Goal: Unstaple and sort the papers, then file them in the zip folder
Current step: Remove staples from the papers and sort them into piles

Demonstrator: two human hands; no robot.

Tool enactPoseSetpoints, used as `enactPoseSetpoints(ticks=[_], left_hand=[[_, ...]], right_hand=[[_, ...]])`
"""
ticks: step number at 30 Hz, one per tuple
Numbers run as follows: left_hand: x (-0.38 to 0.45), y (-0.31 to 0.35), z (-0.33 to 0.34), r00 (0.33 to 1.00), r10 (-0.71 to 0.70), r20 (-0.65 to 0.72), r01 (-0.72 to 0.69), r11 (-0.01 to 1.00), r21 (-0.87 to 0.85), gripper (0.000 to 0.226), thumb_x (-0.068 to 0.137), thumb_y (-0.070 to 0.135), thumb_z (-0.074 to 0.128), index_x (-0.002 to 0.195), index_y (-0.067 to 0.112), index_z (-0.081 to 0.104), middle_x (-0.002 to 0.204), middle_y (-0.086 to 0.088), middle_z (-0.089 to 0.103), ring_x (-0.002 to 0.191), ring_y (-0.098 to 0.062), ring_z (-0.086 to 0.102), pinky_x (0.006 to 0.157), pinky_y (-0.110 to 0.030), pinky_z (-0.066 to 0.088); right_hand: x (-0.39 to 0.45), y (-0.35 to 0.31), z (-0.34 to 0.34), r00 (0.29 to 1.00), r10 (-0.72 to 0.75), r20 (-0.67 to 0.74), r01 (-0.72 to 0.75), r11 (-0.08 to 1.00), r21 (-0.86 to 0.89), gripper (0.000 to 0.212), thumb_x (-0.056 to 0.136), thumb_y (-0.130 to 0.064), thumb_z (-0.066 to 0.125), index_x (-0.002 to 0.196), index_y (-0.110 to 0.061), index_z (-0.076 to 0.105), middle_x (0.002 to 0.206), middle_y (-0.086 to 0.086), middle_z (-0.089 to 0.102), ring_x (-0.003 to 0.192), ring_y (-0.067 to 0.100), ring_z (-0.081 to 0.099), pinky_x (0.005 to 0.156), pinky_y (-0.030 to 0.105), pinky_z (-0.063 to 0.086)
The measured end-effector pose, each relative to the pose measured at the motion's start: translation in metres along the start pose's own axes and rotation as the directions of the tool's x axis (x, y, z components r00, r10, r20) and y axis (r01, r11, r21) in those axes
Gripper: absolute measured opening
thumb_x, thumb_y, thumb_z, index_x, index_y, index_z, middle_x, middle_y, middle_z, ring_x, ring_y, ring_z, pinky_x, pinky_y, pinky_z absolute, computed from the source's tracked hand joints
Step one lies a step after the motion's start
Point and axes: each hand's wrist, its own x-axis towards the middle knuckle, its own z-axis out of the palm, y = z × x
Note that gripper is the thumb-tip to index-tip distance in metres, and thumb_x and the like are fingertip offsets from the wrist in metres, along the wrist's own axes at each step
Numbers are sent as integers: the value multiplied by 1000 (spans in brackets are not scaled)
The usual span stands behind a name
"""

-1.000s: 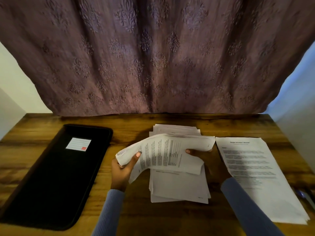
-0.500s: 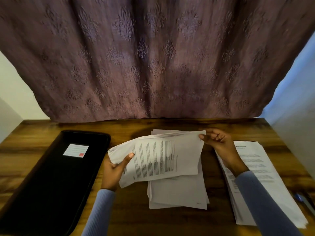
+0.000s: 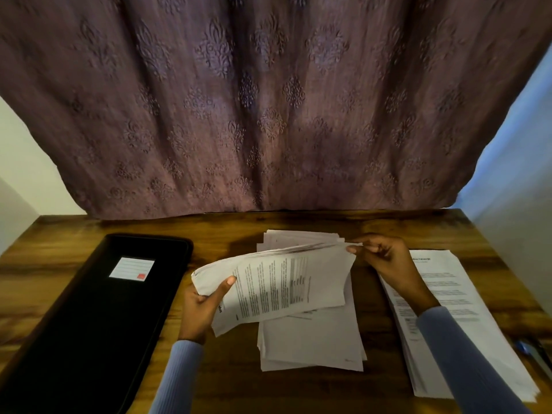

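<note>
My left hand (image 3: 206, 306) grips the left end of a printed paper bundle (image 3: 283, 285), held tilted above the table. My right hand (image 3: 385, 261) pinches the bundle's upper right corner between thumb and fingertips; whether a staple sits there is too small to tell. Beneath the bundle lies a loose pile of blank-side-up sheets (image 3: 313, 345). To the right rests a second stack of printed pages (image 3: 454, 303), partly covered by my right forearm. A black zip folder (image 3: 98, 312) with a white label (image 3: 132, 268) lies shut at the left.
The wooden table (image 3: 373, 386) ends at a patterned purple curtain (image 3: 268, 115) behind. A pen-like object (image 3: 534, 354) lies at the right edge. White walls flank both sides.
My right hand moved from under the bundle's right edge up to its top right corner and pinched it. The bundle rose and tilted slightly. My left hand kept its hold.
</note>
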Motion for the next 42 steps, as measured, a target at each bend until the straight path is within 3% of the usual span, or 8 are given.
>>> enactPoseSetpoints(ticks=[3, 9, 17, 20, 23, 27, 34, 42], left_hand=[[4, -1, 0, 1000, -1, -26, 2, 1000, 25, 32, 83, 10, 66, 115, 11, 61, 103, 2, 69, 90, -13, 68, 69, -23, 55], [11, 3, -1, 999, -32, -12, 32, 998, 56, 28, 83, 15, 67, 110, 11, 62, 97, -4, 71, 79, -15, 70, 59, -21, 53], [26, 23, -21, 986, -152, 69, 151, 988, 21, 20, 91, 23, 57, 99, 7, 67, 92, -18, 71, 82, -32, 68, 74, -42, 55], [31, 31, -28, 992, -90, 85, 80, 991, 109, 17, 92, 15, 56, 96, 5, 68, 85, -13, 73, 73, -21, 70, 66, -28, 56], [34, 34, -28, 993, -63, 97, 46, 985, 167, 14, 91, 12, 56, 92, 4, 68, 71, -5, 73, 63, -12, 68, 55, -17, 52], [41, 31, -28, 997, -53, 58, 42, 982, 186, 17, 89, 12, 60, 94, -2, 69, 85, -15, 72, 78, -28, 69, 70, -31, 55], [44, 9, -19, 970, -238, -41, 238, 971, 4, 23, 86, 7, 62, 105, -4, 66, 98, -25, 68, 84, -37, 65, 82, -50, 53], [40, -12, -13, 909, -400, -112, 397, 916, -54, 8, 87, 12, 63, 84, 5, 64, 80, -19, 65, 66, -31, 60, 65, -38, 53]], right_hand=[[4, -4, -3, 1000, 22, -7, -22, 1000, 1, 28, 65, -58, 70, 85, -38, 74, 89, -11, 73, 87, 10, 69, 77, 22, 55], [25, -7, -2, 999, 27, -42, -30, 997, -72, 21, 73, -1, 72, 80, -21, 69, 75, -18, 67, 68, -10, 63, 64, 5, 49], [42, 2, -4, 964, 255, 68, -255, 967, -15, 21, 73, 1, 72, 94, 0, 70, 81, -1, 67, 75, 11, 63, 56, 14, 54], [43, 6, -2, 939, 333, 85, -335, 942, 14, 23, 74, 4, 70, 97, 3, 68, 82, 0, 66, 75, 12, 63, 57, 14, 55], [44, 9, 1, 916, 386, 108, -385, 923, -27, 16, 76, 0, 70, 91, -2, 69, 80, -4, 64, 75, 9, 61, 55, 12, 53], [46, 19, 3, 885, 451, 120, -452, 892, -20, 13, 74, -5, 73, 77, -17, 68, 87, 1, 67, 85, 18, 63, 69, 25, 55], [42, 52, 14, 774, 610, 171, -634, 743, 217, 34, 82, -12, 67, 115, -5, 59, 111, 11, 65, 96, 23, 65, 73, 27, 56], [1, 78, 43, 748, 622, 234, -662, 727, 184, 55, 63, -29, 82, 113, -24, 61, 113, -1, 66, 108, 22, 60, 87, 43, 53]])
